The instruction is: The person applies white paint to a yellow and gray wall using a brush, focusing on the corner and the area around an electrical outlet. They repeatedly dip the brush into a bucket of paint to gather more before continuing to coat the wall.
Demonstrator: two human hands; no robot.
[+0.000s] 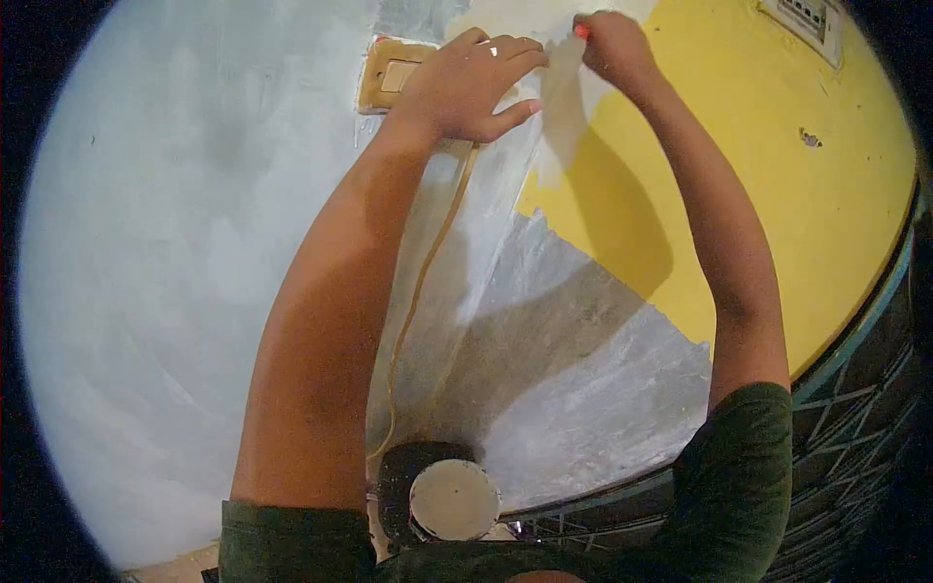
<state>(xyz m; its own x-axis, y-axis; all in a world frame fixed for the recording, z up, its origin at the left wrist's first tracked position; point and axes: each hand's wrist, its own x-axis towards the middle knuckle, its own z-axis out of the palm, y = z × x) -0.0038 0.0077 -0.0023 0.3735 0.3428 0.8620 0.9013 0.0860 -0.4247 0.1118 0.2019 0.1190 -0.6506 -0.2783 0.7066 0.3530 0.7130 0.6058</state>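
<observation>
My left hand (473, 85) lies against the wall with its fingers stretched out and a ring on one of them. Its back and wrist overlap a tan switch box (380, 76), whose edges are smeared with white. My right hand (618, 51) is closed up at the wall, a little to the right, where pale coating meets yellow paint. A small red-orange spot shows at its fingers; what they hold, I cannot tell. The wall (204, 243) is whitish on the left, with a bare grey patch (573, 360) below the hands.
A tan cord (425, 267) hangs from below the switch box. Down at my body, a round pale tub or lid (455, 498) sits on a black seat (397, 486). A socket panel (805, 24) is at upper right, above a small hole (810, 138). Dark metal latticework (846, 437) stands at lower right.
</observation>
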